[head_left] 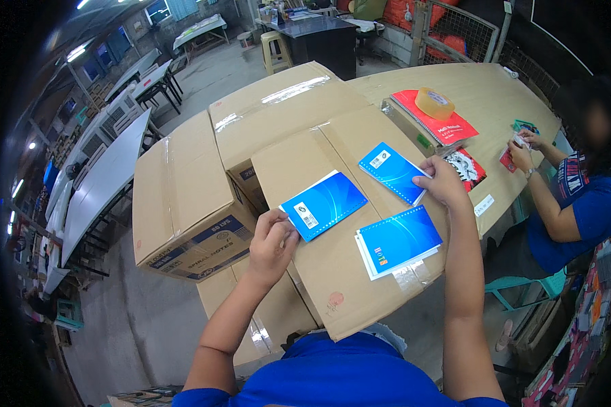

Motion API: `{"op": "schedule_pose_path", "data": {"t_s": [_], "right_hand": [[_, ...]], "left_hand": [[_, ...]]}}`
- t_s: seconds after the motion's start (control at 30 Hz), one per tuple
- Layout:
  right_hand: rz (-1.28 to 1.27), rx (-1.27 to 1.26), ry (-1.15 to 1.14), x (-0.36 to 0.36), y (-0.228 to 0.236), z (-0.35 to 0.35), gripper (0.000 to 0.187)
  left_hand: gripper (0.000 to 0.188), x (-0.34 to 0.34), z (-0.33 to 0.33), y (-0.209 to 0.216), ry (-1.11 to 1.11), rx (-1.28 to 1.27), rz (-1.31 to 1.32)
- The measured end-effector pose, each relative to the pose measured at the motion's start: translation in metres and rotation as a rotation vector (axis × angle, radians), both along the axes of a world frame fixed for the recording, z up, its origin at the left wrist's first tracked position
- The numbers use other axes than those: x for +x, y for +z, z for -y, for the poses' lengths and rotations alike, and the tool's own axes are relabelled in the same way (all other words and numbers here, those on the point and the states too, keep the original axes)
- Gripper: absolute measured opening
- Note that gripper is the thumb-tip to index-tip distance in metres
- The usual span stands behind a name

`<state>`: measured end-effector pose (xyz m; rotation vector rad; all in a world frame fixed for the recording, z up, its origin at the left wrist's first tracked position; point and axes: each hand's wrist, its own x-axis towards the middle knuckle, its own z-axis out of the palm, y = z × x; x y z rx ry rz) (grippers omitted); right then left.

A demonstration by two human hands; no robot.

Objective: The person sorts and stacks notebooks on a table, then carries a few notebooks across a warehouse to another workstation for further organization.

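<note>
My left hand (273, 244) is closed at the near left corner of a blue notebook (327, 205), with its fingers curled and its thumb by the edge. My right hand (444, 182) pinches the right edge of a second blue notebook (391, 171), farther back. Both notebooks show a white label and a row of holes along one long side. Nearer me lies a third stack, a blue-covered notebook (402, 237) with coloured letters, over slightly fanned white sheets. All of them rest on a closed cardboard box (319, 285) in front of me.
More taped cardboard boxes (183, 183) stand left and behind. On the table (482, 88) at right, a tape roll (434, 103) sits on red notebooks (414, 102). A co-worker (570, 197) in blue sits there, handling a small red item. Long white tables (108, 176) line the left.
</note>
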<state>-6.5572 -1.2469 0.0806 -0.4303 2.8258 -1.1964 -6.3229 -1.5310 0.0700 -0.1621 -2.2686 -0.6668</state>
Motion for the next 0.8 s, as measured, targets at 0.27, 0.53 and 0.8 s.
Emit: {"op": "schedule_pose_path", "data": {"t_s": [0.27,0.53,0.8], "right_hand": [[-0.027,-0.093,0.029,-0.001,-0.005,-0.003,0.040],[-0.206,-0.339,-0.080,-0.004,-0.008,-0.003,0.040],[-0.287,-1.128,0.676,0.178,0.147,0.029,0.027]], "left_hand": [[0.021,0.028,-0.004,0.010,0.079,0.247,0.113],[0.034,0.090,-0.019,0.062,-0.390,1.116,-0.097],[0.067,0.141,-0.068,0.194,-0.852,0.537,-0.007]]}}
